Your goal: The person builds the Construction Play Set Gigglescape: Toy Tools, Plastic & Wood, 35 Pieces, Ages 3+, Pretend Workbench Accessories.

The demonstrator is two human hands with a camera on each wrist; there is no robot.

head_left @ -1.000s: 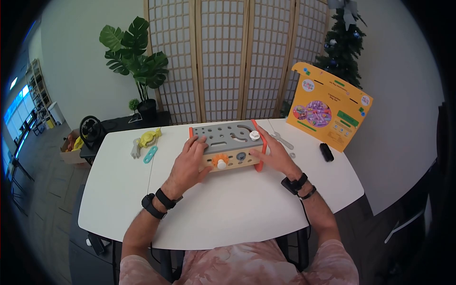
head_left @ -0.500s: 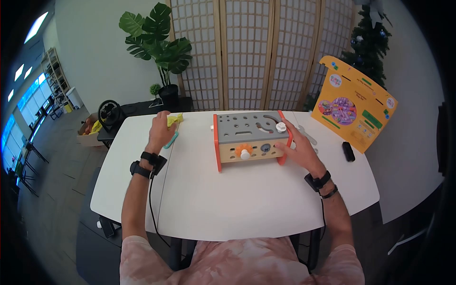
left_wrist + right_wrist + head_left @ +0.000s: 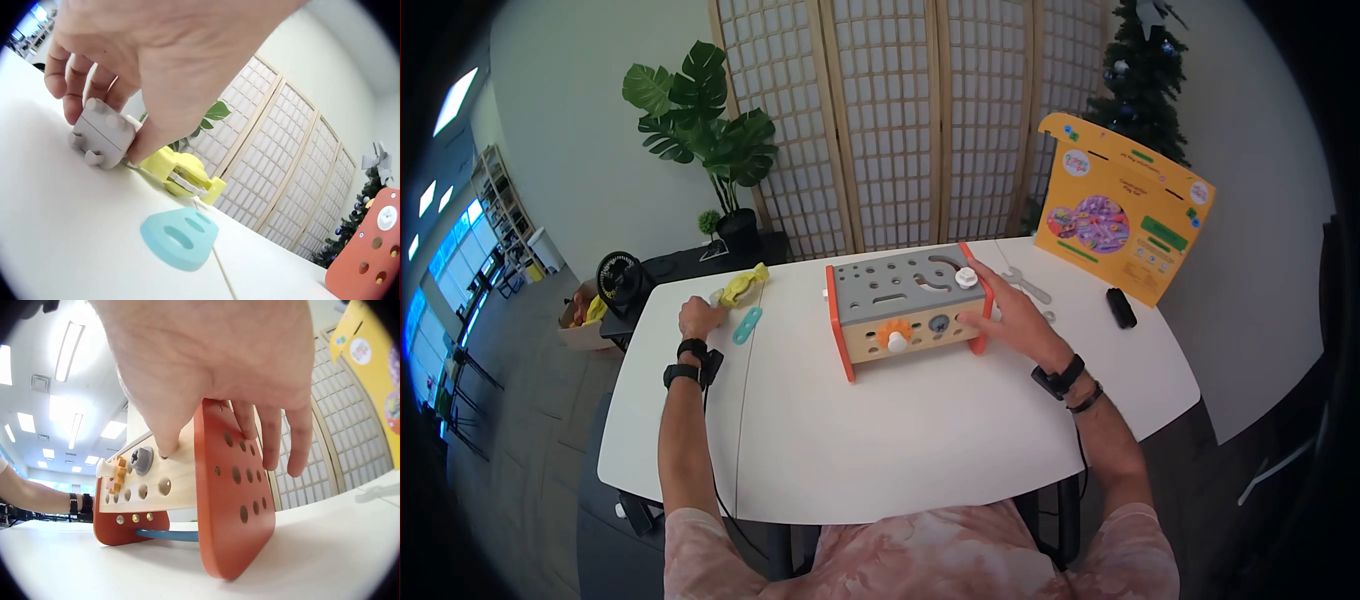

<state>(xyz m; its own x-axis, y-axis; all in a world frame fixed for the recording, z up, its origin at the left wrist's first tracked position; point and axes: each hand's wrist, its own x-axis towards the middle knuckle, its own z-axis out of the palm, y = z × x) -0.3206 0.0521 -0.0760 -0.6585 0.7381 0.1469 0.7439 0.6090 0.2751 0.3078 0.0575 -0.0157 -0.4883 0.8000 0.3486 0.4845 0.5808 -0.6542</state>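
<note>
The left hand [image 3: 700,318] pinches a light grey piece [image 3: 104,132] between thumb and fingers at the table's left side. Beside that piece lie a yellow toy [image 3: 181,171] and a teal plate with holes [image 3: 180,237]. A toy workbench [image 3: 910,300] with a grey top and red sides stands mid-table. The right hand [image 3: 1022,325] holds the bench's right end, its thumb on the wooden front and its fingers along the red side [image 3: 234,487]. On the front are an orange gear [image 3: 894,334] and a grey screw [image 3: 141,460]; a white knob [image 3: 967,278] sits on top.
A grey wrench [image 3: 1028,286] lies behind the right hand. Further right are a black object [image 3: 1120,308] and an upright yellow box [image 3: 1122,215]. A black fan [image 3: 622,284] stands beyond the table's left end, with a plant [image 3: 700,130] behind.
The left hand has left the bench, moved left past the yellow toy and taken hold of the grey piece. The right hand has stayed at the bench's right end.
</note>
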